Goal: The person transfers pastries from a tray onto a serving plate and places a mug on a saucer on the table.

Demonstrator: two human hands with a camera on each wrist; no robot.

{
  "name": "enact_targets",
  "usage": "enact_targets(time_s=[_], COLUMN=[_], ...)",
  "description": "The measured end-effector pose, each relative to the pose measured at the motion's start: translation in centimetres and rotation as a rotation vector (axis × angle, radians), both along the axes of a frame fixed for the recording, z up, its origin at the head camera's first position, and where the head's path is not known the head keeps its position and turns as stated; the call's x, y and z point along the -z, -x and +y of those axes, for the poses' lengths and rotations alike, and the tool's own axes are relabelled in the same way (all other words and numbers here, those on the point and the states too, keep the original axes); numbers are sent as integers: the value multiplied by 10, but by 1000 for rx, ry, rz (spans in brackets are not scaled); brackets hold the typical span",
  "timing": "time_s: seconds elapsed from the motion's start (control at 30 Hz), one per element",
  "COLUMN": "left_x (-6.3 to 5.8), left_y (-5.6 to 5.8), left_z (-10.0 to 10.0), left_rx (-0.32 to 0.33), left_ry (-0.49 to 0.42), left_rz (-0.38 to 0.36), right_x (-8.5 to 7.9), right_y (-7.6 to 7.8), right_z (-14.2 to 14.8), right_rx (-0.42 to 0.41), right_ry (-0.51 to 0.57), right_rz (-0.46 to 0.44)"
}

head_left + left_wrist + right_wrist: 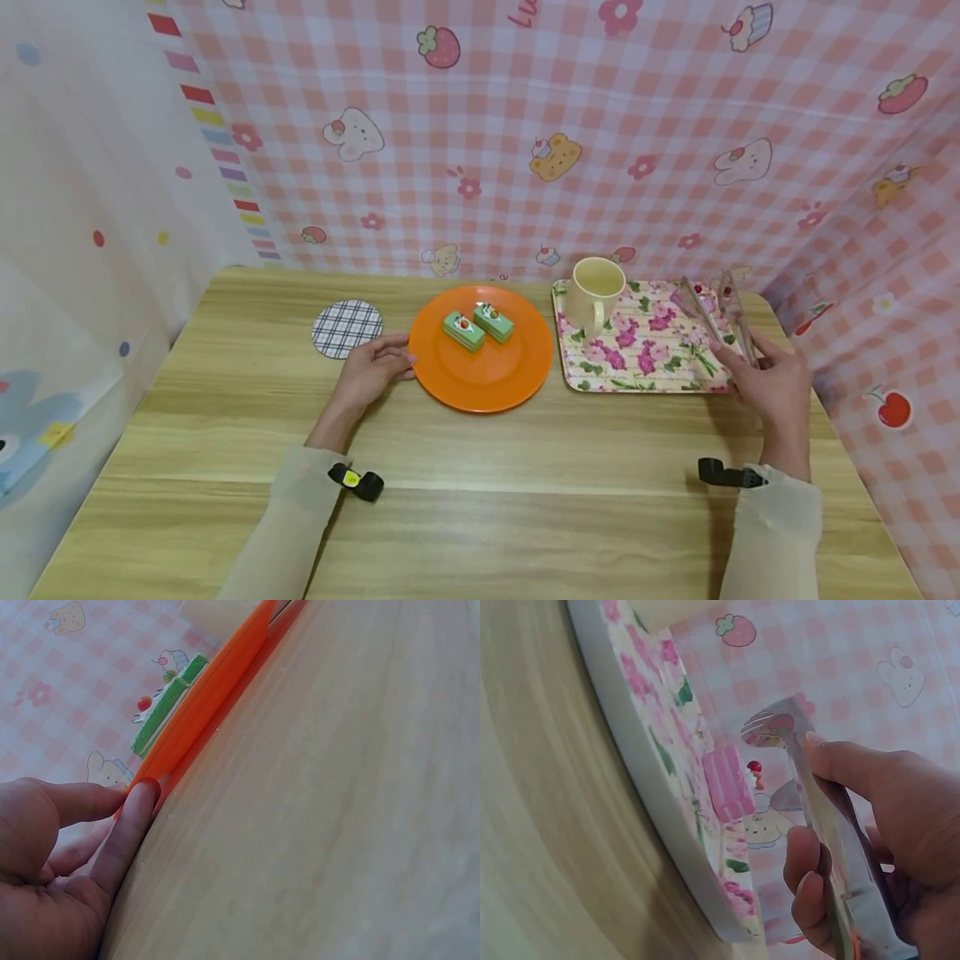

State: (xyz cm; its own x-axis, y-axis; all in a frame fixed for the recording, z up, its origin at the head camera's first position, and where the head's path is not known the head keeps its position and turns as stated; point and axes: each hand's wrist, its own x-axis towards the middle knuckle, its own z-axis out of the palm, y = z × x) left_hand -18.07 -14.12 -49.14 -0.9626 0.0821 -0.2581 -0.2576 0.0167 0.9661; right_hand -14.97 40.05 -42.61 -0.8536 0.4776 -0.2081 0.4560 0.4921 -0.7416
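At the left rim of the orange plate (483, 383), my left hand (369, 372) pinches the edge between thumb and fingers, as the left wrist view shows. Two green cake slices (463, 331) with fruit toppings sit side by side on that plate. My right hand (772, 385) grips metal tongs (829, 832) over the right end of a floral tray (630, 379). The tongs' arms are spread apart, with a fork-like tip on one arm. A pink cake slice (730, 784) topped with a red cherry rests on the tray close to the tong tips.
A pale yellow mug (588, 304) stands on the tray's left end, handle toward me. Left of the plate lies a round checked coaster (347, 329). A pink gingham curtain (480, 142) hangs right behind the wooden table (480, 517).
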Motion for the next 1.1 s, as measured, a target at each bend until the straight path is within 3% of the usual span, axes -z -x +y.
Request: enact_targets(time_s=[0.27,0.67,0.9,1.1], left_x=[1,4,6,4], left_y=[1,2,2,2], left_z=[0,-1,-1,-2], left_rx=[-3,5,4,4], left_ry=[-2,1,-1,-5], left_rz=[5,4,8,9], right_x=[8,17,18,10], right_y=[2,4,2,-3], right_z=[-3,1,3,7], right_rx=[-21,12,-22,-94], right_ry=[-82,-130,-129,-110], right_rz=[-74,-76,-111,-135])
